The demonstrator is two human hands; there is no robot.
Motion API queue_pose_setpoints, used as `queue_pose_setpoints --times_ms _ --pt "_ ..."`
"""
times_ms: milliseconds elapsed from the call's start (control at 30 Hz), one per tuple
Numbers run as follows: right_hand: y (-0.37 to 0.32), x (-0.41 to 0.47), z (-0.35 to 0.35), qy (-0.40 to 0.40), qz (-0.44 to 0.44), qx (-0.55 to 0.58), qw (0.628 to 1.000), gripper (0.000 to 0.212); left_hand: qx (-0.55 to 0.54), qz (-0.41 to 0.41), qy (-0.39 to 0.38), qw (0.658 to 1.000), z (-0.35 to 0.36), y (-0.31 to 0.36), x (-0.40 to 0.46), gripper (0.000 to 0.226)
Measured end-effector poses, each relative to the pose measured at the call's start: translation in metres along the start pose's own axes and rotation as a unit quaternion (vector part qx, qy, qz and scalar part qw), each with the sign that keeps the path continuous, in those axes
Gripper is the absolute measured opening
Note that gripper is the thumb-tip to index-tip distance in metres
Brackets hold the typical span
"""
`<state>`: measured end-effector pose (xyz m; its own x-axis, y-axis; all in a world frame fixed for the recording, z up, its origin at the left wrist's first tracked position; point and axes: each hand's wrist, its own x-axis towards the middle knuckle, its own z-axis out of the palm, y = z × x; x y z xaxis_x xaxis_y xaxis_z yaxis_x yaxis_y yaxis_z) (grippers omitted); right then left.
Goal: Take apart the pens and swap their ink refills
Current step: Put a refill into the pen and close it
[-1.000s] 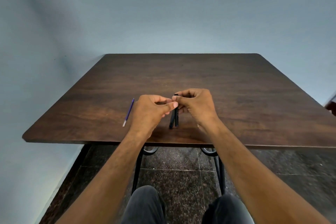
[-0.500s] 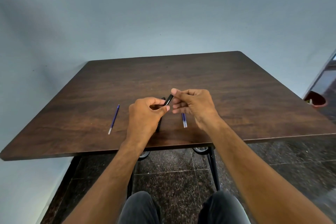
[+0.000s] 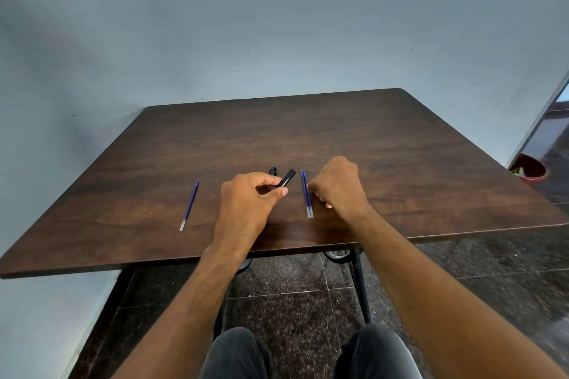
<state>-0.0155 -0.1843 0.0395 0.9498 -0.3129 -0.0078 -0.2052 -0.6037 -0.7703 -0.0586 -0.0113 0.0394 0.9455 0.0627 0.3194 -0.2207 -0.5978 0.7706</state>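
A plain room in a home, by the look of it: a dark wood-grain surface (image 3: 338, 132) on black metal legs (image 3: 358, 283) stands against a bare pale blue wall (image 3: 277, 24) at 12 o'clock. Underfoot is a dark speckled stone tile floor (image 3: 292, 311). At 3 o'clock a red pot (image 3: 531, 168) sits by a doorway.

My left hand (image 3: 249, 197) sits near the middle of the frame, fingers curled tight around something. My right hand (image 3: 338, 184), just to its right, is curled into a fist.
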Motion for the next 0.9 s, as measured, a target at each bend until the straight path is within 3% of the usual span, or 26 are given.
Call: queue_pose_setpoints --times_ms 467,700,900 --pt "-0.007 0.000 -0.001 -0.022 0.020 -0.021 0.999 0.017 0.027 0.003 -0.003 1.000 -0.001 -0.005 0.003 0.026" --pt "-0.007 0.001 0.012 0.001 -0.005 -0.095 0.995 0.039 0.029 -0.001 -0.008 1.000 -0.002 -0.007 0.002 0.025" --pt "-0.012 0.004 0.015 -0.004 -0.015 -0.139 0.990 0.044 0.018 -0.001 -0.002 1.000 -0.004 -0.005 -0.003 0.025"
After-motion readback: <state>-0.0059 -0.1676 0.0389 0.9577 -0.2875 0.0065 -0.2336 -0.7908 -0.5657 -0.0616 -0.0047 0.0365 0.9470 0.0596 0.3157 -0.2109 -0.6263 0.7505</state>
